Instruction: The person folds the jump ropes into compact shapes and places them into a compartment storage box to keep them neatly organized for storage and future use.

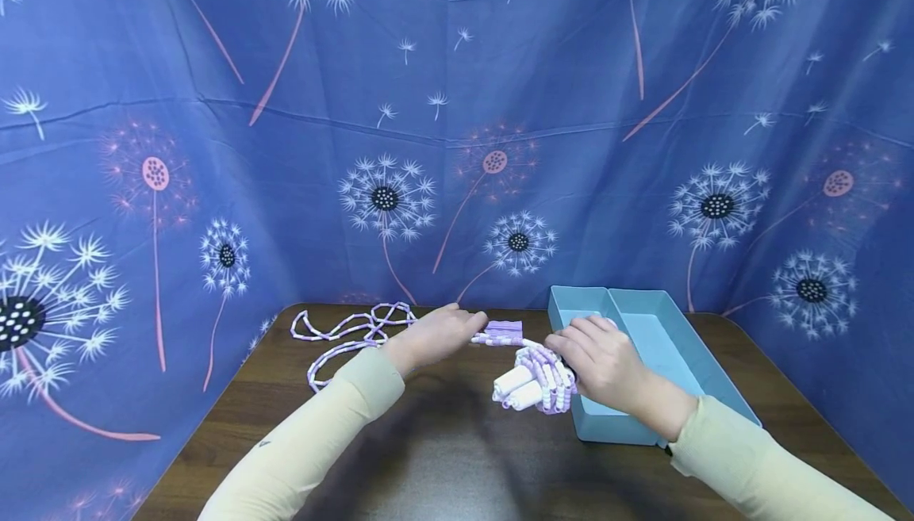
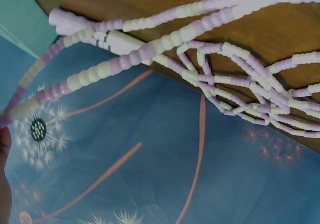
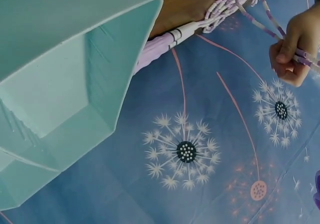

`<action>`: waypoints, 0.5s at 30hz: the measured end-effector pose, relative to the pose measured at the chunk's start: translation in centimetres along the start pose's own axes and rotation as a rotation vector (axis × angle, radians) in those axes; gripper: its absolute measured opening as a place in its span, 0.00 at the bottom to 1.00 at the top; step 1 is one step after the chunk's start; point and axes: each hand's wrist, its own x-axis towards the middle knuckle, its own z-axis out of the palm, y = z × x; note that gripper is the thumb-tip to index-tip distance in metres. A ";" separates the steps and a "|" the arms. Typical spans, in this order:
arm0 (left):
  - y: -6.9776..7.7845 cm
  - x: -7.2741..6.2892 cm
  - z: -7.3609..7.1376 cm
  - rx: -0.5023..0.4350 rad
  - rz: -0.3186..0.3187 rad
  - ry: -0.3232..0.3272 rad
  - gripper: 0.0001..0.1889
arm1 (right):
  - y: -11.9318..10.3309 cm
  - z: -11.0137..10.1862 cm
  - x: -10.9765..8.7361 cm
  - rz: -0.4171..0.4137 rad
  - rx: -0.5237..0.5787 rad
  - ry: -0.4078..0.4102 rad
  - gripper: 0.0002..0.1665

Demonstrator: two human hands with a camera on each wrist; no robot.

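Note:
My right hand (image 1: 605, 362) grips a beaded jump rope (image 1: 551, 378) in purple and white, wound into a bundle. Two white handle ends (image 1: 523, 391) stick out of the bundle toward the left. To the left of it, my left hand (image 1: 437, 337) holds the free strands, which stretch across to the bundle. In the right wrist view the fingers of the left hand (image 3: 296, 48) are curled round these strands. Behind them a second beaded rope (image 1: 341, 346) lies in loose loops on the table, with purple and white handles (image 3: 159, 49) at its right.
A light blue box (image 1: 621, 430) with a divider stands on the right of the brown wooden table (image 1: 457, 465), close beside the right hand. A blue cloth (image 1: 428, 109) with dandelion prints hangs behind the table and at its sides.

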 end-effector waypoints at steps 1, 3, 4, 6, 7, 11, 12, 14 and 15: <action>0.2 0.0 0.1 0.008 -0.005 0.005 0.10 | 0.0 0.0 -0.1 0.021 0.000 0.004 0.16; 0.6 -0.1 0.2 0.018 -0.012 0.014 0.09 | 0.1 -0.1 -0.1 0.063 -0.001 0.010 0.15; 0.8 -0.1 0.3 0.029 -0.011 0.016 0.08 | 0.2 -0.1 -0.2 0.085 -0.002 0.012 0.15; 1.1 -0.3 0.4 0.047 -0.011 0.018 0.07 | 0.2 -0.2 -0.3 0.126 -0.003 0.011 0.16; 1.4 -0.4 0.5 0.056 -0.011 0.013 0.06 | 0.2 -0.2 -0.3 0.148 -0.005 0.007 0.17; 2.3 -0.6 0.9 0.086 -0.012 0.020 0.02 | 0.2 -0.2 -0.7 0.224 -0.032 -0.029 0.20; 2.5 -0.6 1.0 0.094 -0.015 0.020 0.02 | 0.2 -0.2 -0.8 0.243 -0.043 -0.041 0.20; 2.9 -0.6 1.2 0.115 -0.024 0.026 0.02 | 0.2 -0.1 -1.0 0.277 -0.063 -0.061 0.20; 3.1 -0.6 1.3 0.124 -0.027 0.026 0.03 | 0.2 0.0 -1.0 0.296 -0.072 -0.071 0.20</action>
